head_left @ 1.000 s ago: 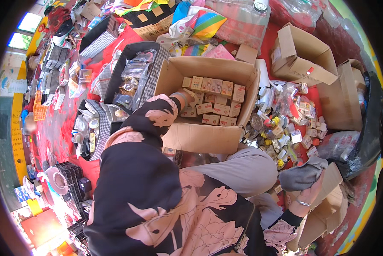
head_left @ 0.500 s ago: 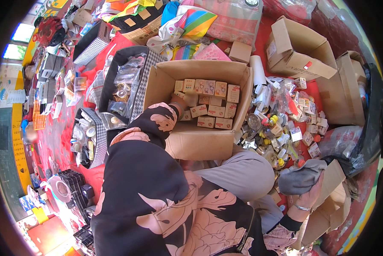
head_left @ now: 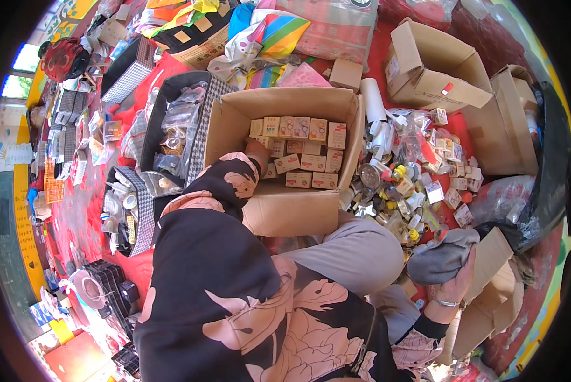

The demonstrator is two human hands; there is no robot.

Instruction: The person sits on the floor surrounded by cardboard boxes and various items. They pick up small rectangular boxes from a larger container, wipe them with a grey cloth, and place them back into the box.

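A large open cardboard box [head_left: 288, 213] stands before me with several small white-and-red boxes [head_left: 312, 162] set in rows inside. Their neighbours along the far wall are small yellow printed boxes [head_left: 294, 127]. My left hand [head_left: 258, 151] reaches into the carton at the left end of these rows, touching or right beside the small boxes; its fingers are mostly hidden by the sleeve and boxes. On the right, my right hand [head_left: 457, 283] is closed on a grey cloth [head_left: 440, 256], above the flap of another cardboard box.
A heap of small bottles and packages [head_left: 403, 197] lies right of the carton on red floor covering. Black-and-white patterned bins [head_left: 202, 137] with packaged goods stand to its left. Two open cardboard boxes [head_left: 435, 70] and a black plastic bag [head_left: 546, 165] are at the far right.
My left hand has shifted slightly, and the blurred small box by its fingers now sits among the others. My right hand keeps the cloth. The whole view has shifted a little.
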